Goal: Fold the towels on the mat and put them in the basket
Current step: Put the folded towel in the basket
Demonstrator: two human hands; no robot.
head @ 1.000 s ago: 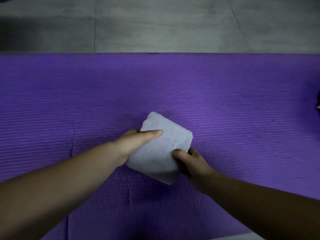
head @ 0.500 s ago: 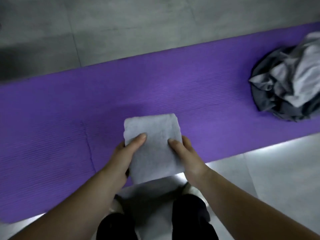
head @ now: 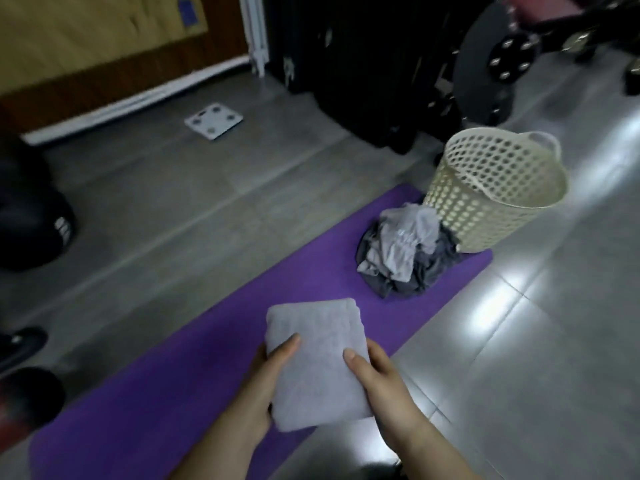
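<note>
Inspecting, we find the towel [head: 317, 362] clamped between left hand [head: 264, 388] and right hand [head: 381, 382], a thumb on top at each long side, held over the mat [head: 156, 393], long axis pointing away from us, well apart from the basket [head: 485, 192].

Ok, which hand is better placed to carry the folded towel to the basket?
Probably the right hand. It and the left hand both grip the folded towel, but the basket stands to the right, beyond the towel pile.
</note>
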